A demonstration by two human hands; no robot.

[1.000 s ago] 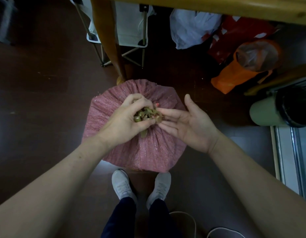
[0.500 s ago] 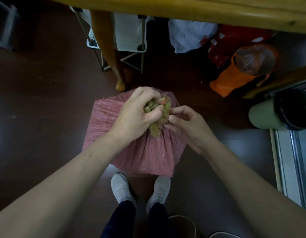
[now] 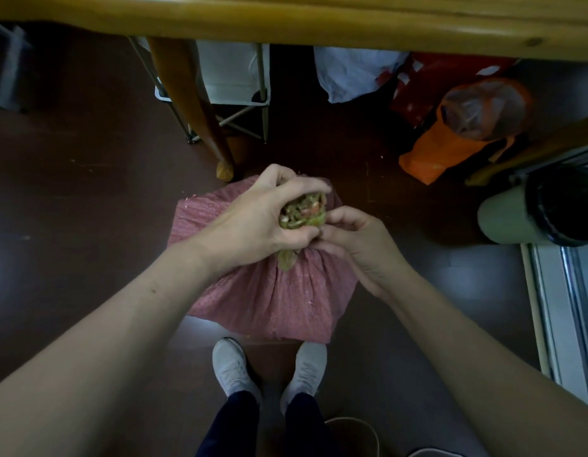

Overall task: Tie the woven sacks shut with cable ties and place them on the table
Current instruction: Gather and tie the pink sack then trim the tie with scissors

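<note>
Fingers (image 3: 296, 188) of left hand (image 3: 249, 222): curled round gathered mouth (image 3: 302, 211) of pink woven sack (image 3: 276, 291). Right hand (image 3: 362, 249): pinching sack just beneath bunch; cable tie unseen. Advice: bunch tight, cinch low.

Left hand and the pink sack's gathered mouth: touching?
Touching. Head view: the left hand has its fingers wrapped around the bunched mouth of the pink woven sack.

L grip (image 3: 256, 219) covers most of sack (image 3: 279, 291) neck (image 3: 302, 209); whether it's bound, can't tell. R grip (image 3: 358, 245) fingertips tucked behind neck, hidden. Surface (image 3: 286, 18) cut by top edge, bin (image 3: 563, 209) by right edge, legs (image 3: 233, 423) + forearms by bottom. Bag (image 3: 352, 77) top hidden behind surface.
</note>
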